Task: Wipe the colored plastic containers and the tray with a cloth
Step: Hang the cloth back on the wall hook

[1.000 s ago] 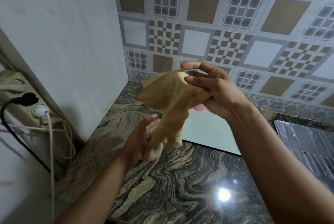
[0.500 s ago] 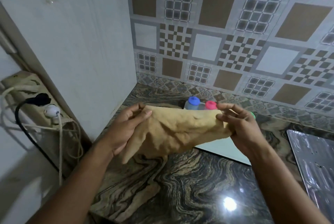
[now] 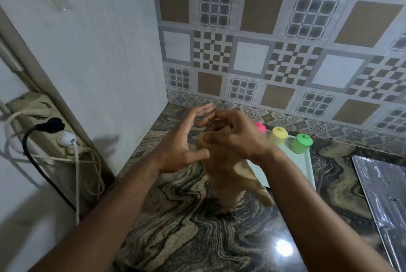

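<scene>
Right hand [image 3: 232, 137] pinches the top of a tan cloth [image 3: 228, 175], thumb and curled fingers bunching it; the rest hangs above the marbled counter [image 3: 197, 227]. Left hand [image 3: 178, 148] is beside it, fingers straight and spread, holding nothing. The pale tray [image 3: 305, 161] lies just behind, with pink [image 3: 260, 127], yellow [image 3: 278, 136] and green [image 3: 302, 143] lidded containers along its far edge, not yet wiped. Judgement: fold the cloth into a flat pad first; loose tails could topple the light containers.
</scene>
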